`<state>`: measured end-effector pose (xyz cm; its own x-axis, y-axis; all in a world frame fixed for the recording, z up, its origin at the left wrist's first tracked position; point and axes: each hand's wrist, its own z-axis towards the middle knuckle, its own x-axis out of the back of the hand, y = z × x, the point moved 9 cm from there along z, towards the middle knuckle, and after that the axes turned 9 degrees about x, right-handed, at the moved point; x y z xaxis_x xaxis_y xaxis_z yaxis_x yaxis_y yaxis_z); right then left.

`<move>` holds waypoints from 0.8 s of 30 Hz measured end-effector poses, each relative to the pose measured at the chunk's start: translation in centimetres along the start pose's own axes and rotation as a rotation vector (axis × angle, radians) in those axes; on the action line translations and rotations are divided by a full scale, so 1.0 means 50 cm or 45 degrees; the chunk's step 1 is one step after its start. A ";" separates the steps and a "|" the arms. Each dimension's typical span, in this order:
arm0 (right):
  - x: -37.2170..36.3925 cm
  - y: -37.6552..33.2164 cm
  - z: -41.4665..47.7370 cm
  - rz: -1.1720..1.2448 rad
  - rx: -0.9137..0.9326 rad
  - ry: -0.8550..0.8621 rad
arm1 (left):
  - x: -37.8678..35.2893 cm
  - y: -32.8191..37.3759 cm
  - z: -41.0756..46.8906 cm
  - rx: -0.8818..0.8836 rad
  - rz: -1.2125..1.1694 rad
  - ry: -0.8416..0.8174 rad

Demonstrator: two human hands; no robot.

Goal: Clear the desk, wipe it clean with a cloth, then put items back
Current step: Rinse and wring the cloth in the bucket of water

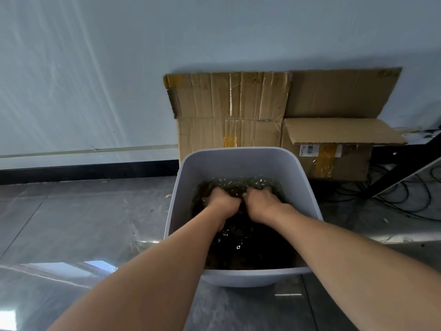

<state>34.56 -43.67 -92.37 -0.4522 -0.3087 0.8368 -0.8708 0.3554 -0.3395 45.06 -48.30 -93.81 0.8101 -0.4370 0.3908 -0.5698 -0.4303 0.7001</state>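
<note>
Both hands reach into dark brown water inside a pale grey square plastic tub standing on the glossy grey floor. The left hand and right hand sit close together, fingers curled down below the surface. I cannot tell whether they pinch anything. A dark bunched shape, possibly the cloth, shows between them. Flattened brown cardboard boxes lean against the wall beyond the fingers.

Looked forward and down from head height through a wide lens. Hung close above a grey tub on the floor, near enough to see inside. Faced a pale wall beyond, with cardboard boxes leaning at its foot.
</note>
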 end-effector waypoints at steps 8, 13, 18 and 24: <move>-0.016 -0.006 -0.015 0.403 -0.192 -0.005 | -0.046 -0.054 -0.013 0.296 0.290 -0.343; 0.017 -0.035 -0.044 0.917 -0.341 0.242 | -0.033 -0.046 -0.016 0.459 -0.368 -0.300; 0.070 -0.006 -0.039 0.437 -0.207 0.467 | -0.046 -0.028 -0.049 0.474 -0.311 -0.448; 0.016 0.021 -0.022 0.100 -0.149 0.078 | -0.008 -0.022 -0.019 0.248 -0.101 -0.194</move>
<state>33.51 -42.57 -91.56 -0.5026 -0.2226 0.8353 -0.8031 0.4780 -0.3558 45.50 -46.93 -94.18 0.8316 -0.5036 0.2340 -0.5329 -0.6054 0.5912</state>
